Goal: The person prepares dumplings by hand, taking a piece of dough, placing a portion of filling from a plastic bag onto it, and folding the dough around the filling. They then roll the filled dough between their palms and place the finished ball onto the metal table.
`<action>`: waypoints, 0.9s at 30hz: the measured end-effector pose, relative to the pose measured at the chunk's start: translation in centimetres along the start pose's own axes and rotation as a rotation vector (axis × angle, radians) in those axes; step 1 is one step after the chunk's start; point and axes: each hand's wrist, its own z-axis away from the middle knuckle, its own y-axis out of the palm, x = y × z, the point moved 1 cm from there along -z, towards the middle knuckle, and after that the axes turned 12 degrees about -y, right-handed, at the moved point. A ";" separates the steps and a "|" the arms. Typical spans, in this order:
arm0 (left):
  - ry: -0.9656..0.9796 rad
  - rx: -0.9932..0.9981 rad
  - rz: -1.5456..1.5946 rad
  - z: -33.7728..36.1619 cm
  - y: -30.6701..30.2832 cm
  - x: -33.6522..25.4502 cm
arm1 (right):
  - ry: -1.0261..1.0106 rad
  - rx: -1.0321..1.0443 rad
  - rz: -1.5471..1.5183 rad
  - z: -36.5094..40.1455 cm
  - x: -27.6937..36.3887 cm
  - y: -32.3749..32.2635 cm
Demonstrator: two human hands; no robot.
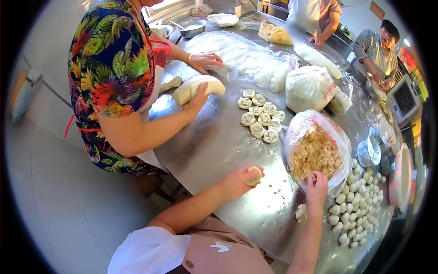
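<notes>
My left hand [242, 182] is closed around a small round piece of dough [253, 176] above the metal table. At the near edge of a plastic bag of crumbly brown filling [318, 153], my right hand [317, 181] has its fingers pinched together; what they hold, if anything, is too small to name. A small lump [301, 213] lies on the table left of my right wrist. Several shaped dough pieces [263, 119] sit in a cluster beyond my hands. Many small dough balls [358, 205] are spread to the right.
At the left, a co-worker's hand [197, 101] holds a large dough roll [199, 87]. Plastic-covered dough [242, 59] and a tied bag [309, 89] lie farther back. Two other people stand across the metal table [205, 150]. Bowls [368, 151] and a laptop-like device [404, 98] are at the right.
</notes>
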 end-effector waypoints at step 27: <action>-0.142 -0.071 -0.197 -1.5 1.5 5.2 | 0.159 0.051 0.011 -0.6 -0.1 0.2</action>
